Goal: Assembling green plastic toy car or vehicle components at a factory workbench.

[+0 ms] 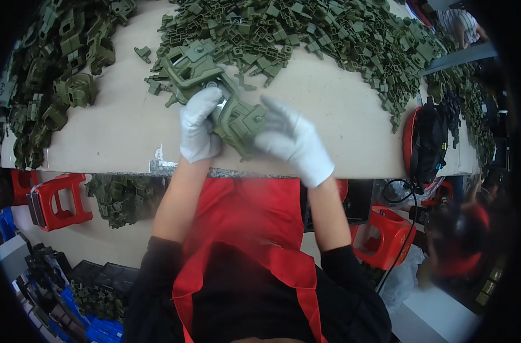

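Note:
My left hand [200, 126], in a white glove, is closed on an olive-green moulded plastic frame [246, 123] and holds it tilted above the table. The frame is long, with boxy ends and open gaps in its middle. Something small and shiny shows beside my left fingertips, too small to name. At the frame's right end is my right hand [295, 140], also gloved in white. Its fingers are spread and slightly blurred, and the thumb side overlaps the frame's edge. Whether it touches the frame is hard to make out.
Small green plastic parts [306, 34] lie heaped across the far side of the pale table [352, 131]. Larger green frames [75, 88] pile up at the left. A black-and-red bag [426, 143] sits at the right edge. Red stools [386, 234] stand below; another person [460, 26] is at far right.

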A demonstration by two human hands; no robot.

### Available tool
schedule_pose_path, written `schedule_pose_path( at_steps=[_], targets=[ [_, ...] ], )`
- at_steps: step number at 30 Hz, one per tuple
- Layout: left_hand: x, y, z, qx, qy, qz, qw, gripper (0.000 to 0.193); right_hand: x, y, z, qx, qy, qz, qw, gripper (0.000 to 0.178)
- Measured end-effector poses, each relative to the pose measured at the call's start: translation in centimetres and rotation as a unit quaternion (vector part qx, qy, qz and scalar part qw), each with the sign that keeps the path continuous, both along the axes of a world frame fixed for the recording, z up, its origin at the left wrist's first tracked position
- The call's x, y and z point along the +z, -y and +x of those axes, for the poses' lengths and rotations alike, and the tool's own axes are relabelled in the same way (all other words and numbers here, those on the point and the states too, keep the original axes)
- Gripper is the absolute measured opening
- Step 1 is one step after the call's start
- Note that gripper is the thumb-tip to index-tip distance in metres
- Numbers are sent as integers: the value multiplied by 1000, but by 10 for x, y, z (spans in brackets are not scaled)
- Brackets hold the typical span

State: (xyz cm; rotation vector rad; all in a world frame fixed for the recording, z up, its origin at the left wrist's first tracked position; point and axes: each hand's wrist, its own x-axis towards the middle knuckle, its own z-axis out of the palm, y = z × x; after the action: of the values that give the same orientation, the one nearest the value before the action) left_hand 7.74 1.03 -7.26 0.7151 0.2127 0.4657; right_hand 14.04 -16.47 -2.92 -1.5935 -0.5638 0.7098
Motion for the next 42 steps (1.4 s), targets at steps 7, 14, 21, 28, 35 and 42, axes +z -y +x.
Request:
schedule_pose_path(
  at_steps=[7, 14, 21, 28, 35, 42],
  targets=[
    [18, 8, -3, 67, 85, -57, 992, 56, 10, -31, -26, -133, -210, 123, 961, 72],
    [93, -22, -116, -148, -374, 424, 811, 33, 51, 9, 23, 65, 340, -72, 935, 58],
    [113, -4, -59, -226, -222, 676, 666, 59, 65, -3, 4, 195, 415, -48, 887, 61],
    [95, 30, -70, -96, -277, 675, 677, 56, 25, 13, -1, 117, 86, 117, 982, 60],
    [77, 31, -57, -55, -216, 661, 717, 57, 14, 16, -3, 63, 95, 143, 983, 59],
    [93, 17, -36, -227, -336, 587, 701, 83, 16, 13, 13, 39, 6, 73, 997, 64]
  ],
)
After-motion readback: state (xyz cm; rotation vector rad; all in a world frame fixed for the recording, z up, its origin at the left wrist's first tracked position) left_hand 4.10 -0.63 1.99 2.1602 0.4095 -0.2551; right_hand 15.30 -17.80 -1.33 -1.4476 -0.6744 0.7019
